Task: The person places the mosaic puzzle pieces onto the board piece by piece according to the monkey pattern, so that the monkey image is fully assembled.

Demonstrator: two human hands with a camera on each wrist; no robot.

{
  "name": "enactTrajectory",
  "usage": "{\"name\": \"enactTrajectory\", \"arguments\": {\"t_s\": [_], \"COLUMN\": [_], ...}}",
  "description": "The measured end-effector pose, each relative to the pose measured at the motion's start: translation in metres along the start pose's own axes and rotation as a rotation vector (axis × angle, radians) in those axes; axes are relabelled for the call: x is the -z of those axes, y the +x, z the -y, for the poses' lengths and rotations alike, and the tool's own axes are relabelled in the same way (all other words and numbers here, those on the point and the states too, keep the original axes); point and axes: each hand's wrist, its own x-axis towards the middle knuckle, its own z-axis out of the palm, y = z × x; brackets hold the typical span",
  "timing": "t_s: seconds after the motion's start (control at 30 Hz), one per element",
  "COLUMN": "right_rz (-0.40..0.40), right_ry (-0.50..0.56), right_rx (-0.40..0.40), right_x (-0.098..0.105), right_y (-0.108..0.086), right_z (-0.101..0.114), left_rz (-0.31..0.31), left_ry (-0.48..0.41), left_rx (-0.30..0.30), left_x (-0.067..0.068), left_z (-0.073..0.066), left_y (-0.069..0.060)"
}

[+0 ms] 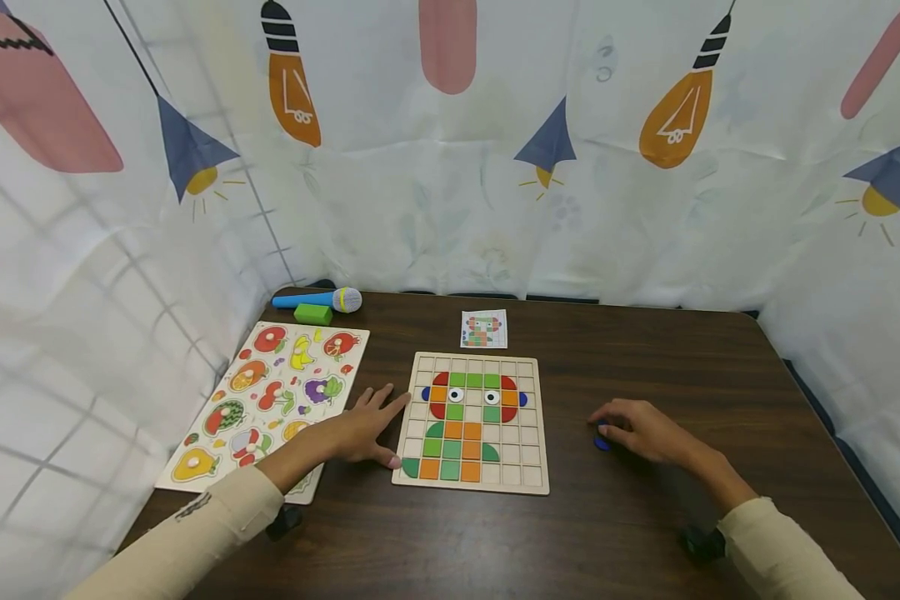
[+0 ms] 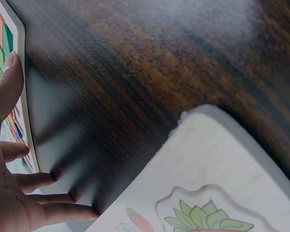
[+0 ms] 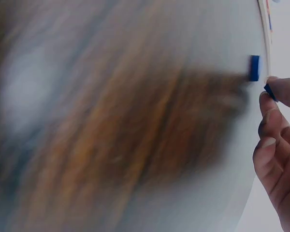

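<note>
A wooden grid board [image 1: 512,475] lies on the table, filled partly with green, orange, red and blue pieces and two eye pieces forming a figure. My left hand [image 1: 360,429] rests at its left edge with fingers spread; the thumb touches the rim. To the right of the board, my right hand [image 1: 645,431] pinches a small blue piece [image 3: 270,93] between thumb and forefinger. Another blue piece [image 3: 254,68] lies on the table close to those fingertips. Behind the board, a small pattern card [image 1: 484,343] shows a similar figure.
A fruit puzzle board [image 1: 228,454] lies at the left, partly under my left forearm. Behind it are a green block [image 1: 312,314] and a blue toy microphone [image 1: 303,300]. A printed curtain [image 1: 435,225] hangs beyond the dark table [image 1: 600,542].
</note>
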Motion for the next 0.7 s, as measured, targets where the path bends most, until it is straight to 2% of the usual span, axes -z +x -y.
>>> {"name": "enactTrajectory", "arguments": {"t_s": [0.13, 0.33, 0.7], "right_rz": [0.001, 0.055, 0.165], "right_ry": [0.058, 0.177, 0.236], "right_rx": [-0.005, 0.005, 0.052], "right_x": [0.001, -0.003, -0.026], "right_y": [0.007, 0.023, 0.057], "right_z": [0.007, 0.029, 0.067], "left_rz": [-0.002, -0.004, 0.001], "left_ry": [0.002, -0.004, -0.004], "left_rx": [-0.001, 0.0, 0.012], "left_x": [0.0, -0.001, 0.0], "left_z": [0.0, 0.0, 0.0], "left_y": [0.0, -0.001, 0.001]}}
